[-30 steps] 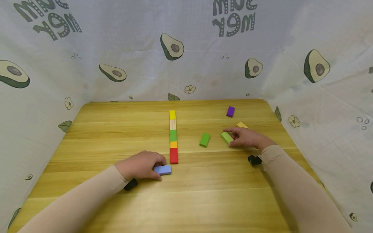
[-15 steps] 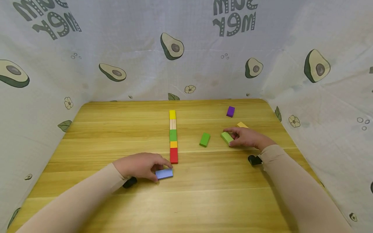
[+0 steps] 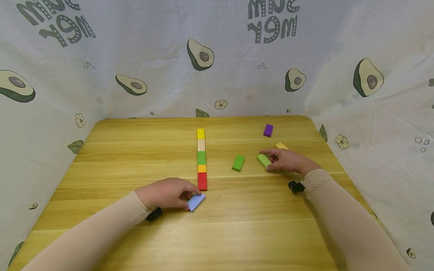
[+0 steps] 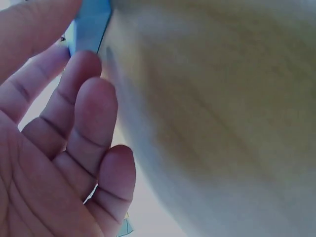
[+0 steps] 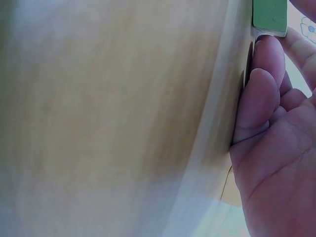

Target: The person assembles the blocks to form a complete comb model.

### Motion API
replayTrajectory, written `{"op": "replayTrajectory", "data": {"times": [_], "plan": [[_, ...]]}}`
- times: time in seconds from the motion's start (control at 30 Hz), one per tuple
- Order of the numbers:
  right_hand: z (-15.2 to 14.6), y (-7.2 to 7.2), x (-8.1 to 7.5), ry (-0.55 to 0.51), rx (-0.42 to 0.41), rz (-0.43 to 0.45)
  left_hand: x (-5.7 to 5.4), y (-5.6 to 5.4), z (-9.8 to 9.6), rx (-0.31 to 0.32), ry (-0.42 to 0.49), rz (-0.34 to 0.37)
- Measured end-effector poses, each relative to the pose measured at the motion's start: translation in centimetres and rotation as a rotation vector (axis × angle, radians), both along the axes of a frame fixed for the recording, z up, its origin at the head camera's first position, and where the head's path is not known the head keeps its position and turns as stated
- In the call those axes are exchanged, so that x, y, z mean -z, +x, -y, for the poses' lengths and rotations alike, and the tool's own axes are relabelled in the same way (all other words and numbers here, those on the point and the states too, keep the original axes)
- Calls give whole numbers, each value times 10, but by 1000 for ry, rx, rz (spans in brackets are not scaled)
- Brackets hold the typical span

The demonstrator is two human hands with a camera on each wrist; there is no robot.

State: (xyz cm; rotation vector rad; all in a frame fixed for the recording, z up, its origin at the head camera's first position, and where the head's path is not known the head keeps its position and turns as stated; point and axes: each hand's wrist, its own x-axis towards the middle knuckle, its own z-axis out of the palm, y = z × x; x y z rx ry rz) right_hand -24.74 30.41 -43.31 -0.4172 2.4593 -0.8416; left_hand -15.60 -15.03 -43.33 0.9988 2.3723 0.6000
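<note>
My left hand [image 3: 167, 192] pinches a light blue block [image 3: 196, 202] between thumb and fingers, just below the near end of a straight row of blocks. The same blue block [image 4: 90, 24] shows at the top of the left wrist view. From the near end, that row runs red block [image 3: 202, 181], orange block [image 3: 202, 168], green block [image 3: 201, 158], bare wood block [image 3: 201, 145] and yellow block [image 3: 200, 133]. On the right, my right hand [image 3: 288, 160] holds a light green block [image 3: 263, 160] by its ends; it appears as a green block [image 5: 270, 15] in the right wrist view.
A green block [image 3: 238, 163] lies between the row and my right hand. Farther back is a purple block [image 3: 268, 130], and a yellow-orange block [image 3: 281, 145] is partly hidden behind the right hand. A patterned cloth [image 3: 162, 45] hangs around the wooden table [image 3: 135, 150].
The blue block has shifted slightly right and nearer, then turned from lying crosswise to a slant, my left hand following it. The right hand and its light green block stay in place.
</note>
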Motion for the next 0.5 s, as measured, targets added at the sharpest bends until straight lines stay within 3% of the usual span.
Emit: {"op": "replayTrajectory", "data": {"times": [0.5], "plan": [[-1, 0, 3, -12, -8, -8, 1, 5, -6, -37, -7, -99]]}}
